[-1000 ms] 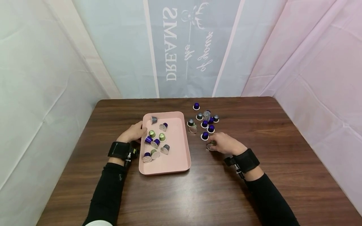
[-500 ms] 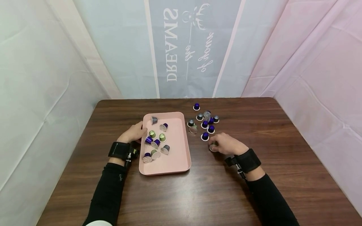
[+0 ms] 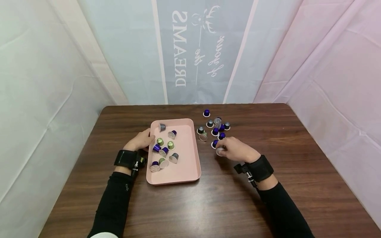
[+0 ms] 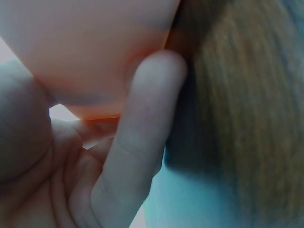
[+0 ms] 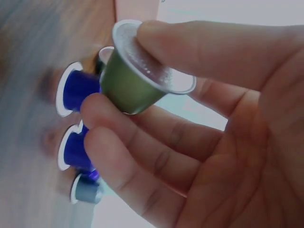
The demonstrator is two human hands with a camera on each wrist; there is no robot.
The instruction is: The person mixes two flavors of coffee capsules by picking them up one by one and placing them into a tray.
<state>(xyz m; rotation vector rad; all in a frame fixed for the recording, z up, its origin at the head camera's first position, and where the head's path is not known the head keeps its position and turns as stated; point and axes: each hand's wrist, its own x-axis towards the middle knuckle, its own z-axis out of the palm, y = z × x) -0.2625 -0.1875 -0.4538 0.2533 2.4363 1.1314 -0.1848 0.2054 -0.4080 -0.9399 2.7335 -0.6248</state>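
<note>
My right hand (image 3: 238, 150) pinches a green coffee capsule (image 5: 130, 88) between thumb and fingers, the thumb on its lid. In the head view that hand is low over the table, right beside a blue capsule (image 3: 214, 143). My left hand (image 3: 140, 140) grips the left rim of a pink tray (image 3: 186, 170), thumb over the edge. In the left wrist view a finger (image 4: 142, 123) lies against the tray's outer side. Inside the tray lie several capsules, among them a green one (image 3: 171, 145), a purple one (image 3: 156, 147) and a grey one (image 3: 174, 158).
Behind the right hand sits a loose cluster of blue, grey and green capsules, including a grey one (image 3: 200, 130) close to the tray's right side. One blue capsule (image 3: 206, 113) stands near the far edge of the wooden table (image 3: 268, 125). White cloth hangs around.
My right hand has shifted slightly left and away from me with the green capsule, closer to the blue one. My left hand and the tray have stayed in place.
</note>
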